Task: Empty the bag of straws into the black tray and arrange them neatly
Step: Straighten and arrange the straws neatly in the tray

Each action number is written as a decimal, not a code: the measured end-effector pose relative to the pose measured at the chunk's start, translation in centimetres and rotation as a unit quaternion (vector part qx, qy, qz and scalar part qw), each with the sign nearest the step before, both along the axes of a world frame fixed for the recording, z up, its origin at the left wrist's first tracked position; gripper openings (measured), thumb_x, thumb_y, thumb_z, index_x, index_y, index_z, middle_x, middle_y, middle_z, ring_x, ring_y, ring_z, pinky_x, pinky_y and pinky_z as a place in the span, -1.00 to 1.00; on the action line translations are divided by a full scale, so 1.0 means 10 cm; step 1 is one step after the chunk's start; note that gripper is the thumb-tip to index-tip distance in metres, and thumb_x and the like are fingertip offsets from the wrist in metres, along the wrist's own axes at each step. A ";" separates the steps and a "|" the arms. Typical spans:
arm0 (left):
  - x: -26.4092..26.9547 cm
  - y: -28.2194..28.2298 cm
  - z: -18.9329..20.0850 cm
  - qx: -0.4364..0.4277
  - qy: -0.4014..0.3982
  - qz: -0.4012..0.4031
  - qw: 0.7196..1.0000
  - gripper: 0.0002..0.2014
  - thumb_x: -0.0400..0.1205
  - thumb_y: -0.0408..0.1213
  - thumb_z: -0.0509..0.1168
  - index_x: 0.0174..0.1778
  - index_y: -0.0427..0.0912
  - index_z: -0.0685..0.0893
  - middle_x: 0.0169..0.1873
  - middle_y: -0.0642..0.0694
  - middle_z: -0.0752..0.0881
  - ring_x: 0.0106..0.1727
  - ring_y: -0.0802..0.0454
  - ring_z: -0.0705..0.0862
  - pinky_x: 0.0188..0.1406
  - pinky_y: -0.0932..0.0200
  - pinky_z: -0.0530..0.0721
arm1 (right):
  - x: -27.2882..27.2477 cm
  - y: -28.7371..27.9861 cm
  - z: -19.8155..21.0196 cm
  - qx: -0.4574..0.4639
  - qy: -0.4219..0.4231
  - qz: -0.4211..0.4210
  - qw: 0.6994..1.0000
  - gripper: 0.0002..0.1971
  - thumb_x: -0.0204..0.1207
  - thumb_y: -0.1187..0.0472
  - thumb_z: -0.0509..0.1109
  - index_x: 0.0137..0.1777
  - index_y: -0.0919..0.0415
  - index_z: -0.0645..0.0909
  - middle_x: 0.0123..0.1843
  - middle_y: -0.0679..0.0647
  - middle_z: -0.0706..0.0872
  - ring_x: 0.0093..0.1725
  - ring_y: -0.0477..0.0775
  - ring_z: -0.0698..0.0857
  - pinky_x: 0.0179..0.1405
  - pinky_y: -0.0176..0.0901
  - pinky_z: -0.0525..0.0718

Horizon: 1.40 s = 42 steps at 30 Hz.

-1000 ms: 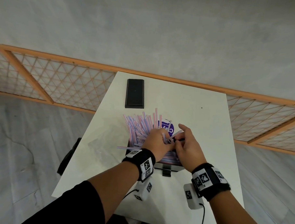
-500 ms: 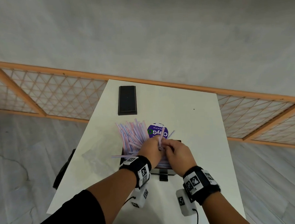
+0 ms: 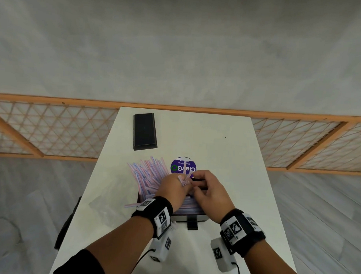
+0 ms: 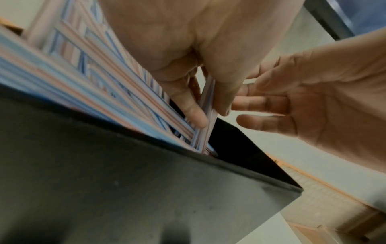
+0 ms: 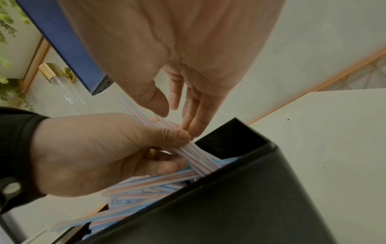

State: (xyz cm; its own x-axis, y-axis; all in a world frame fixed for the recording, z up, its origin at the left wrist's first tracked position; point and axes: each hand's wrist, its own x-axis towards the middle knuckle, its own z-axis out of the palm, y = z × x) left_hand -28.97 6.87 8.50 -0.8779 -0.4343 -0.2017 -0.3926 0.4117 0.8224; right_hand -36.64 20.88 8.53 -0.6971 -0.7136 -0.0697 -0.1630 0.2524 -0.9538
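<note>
The left hand [image 3: 171, 188] is pinching a small bundle of striped straws [image 4: 205, 118] between thumb and fingers, their lower ends dipping inside the black tray [image 5: 240, 189]; the right hand [image 3: 210, 195] is hovering just beside it with fingers loosely extended and holding nothing, its fingertips [image 5: 189, 127] touching the bundle near the left thumb; the rest of the straws [image 3: 148, 174] are lying heaped across the tray (many fanning out over its far left rim, one poking sideways over the table [image 3: 226, 159]); a purple round label [image 3: 183, 167] is showing just beyond the hands; a black rectangular lid [image 3: 144, 131] is lying well apart at the far left.
</note>
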 end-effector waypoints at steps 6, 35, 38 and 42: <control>0.07 -0.09 0.17 -0.033 0.033 0.010 0.999 -0.86 0.70 -0.23 0.39 -0.14 -0.13 0.80 -0.22 -0.09 0.80 -0.15 -0.07 0.76 -0.06 -0.11 0.74 | -0.05 0.08 -0.10 0.065 0.109 0.031 0.991 -0.36 0.52 0.23 0.52 0.59 0.01 0.43 0.39 -0.07 0.50 0.27 -0.26 0.58 0.25 -0.44 0.57; 0.98 -0.42 0.21 0.258 0.071 0.292 0.918 -0.68 0.55 -0.20 0.62 0.18 -0.10 0.74 -0.09 -0.20 0.85 -0.19 -0.13 0.87 -0.20 -0.10 0.82 | 0.05 -0.14 -0.23 0.327 0.315 0.182 0.872 -0.67 0.61 0.01 0.33 0.34 0.04 0.57 0.25 0.06 0.59 0.27 0.18 0.58 0.14 0.02 0.66; 1.00 -0.42 0.22 0.258 0.068 0.303 0.915 -0.75 0.61 -0.14 0.56 0.11 -0.18 0.77 -0.15 -0.22 0.84 -0.38 -0.07 0.75 -0.39 0.09 0.74 | 0.04 -0.11 -0.23 0.293 0.312 0.172 0.887 -0.58 0.56 -0.02 0.41 0.41 -0.01 0.57 0.32 0.00 0.57 0.32 0.13 0.54 0.23 0.00 0.66; 0.98 -0.42 0.27 0.228 0.098 0.330 0.911 -0.71 0.79 -0.17 0.32 -0.01 -0.35 0.79 -0.25 -0.20 0.79 -0.53 0.06 0.59 -0.55 0.25 0.64 | 0.06 -0.08 -0.21 0.241 0.314 0.172 0.902 -0.61 0.59 0.01 0.42 0.41 -0.04 0.64 0.26 -0.02 0.64 0.26 0.10 0.58 0.25 -0.03 0.64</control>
State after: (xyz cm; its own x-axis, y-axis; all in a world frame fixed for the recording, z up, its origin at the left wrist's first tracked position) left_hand -19.18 2.70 11.19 -0.4948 -0.7905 -0.3610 -0.2580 -0.2631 0.9296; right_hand -36.01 20.09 6.41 -0.4503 -0.8875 -0.0977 -0.7808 0.4445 -0.4390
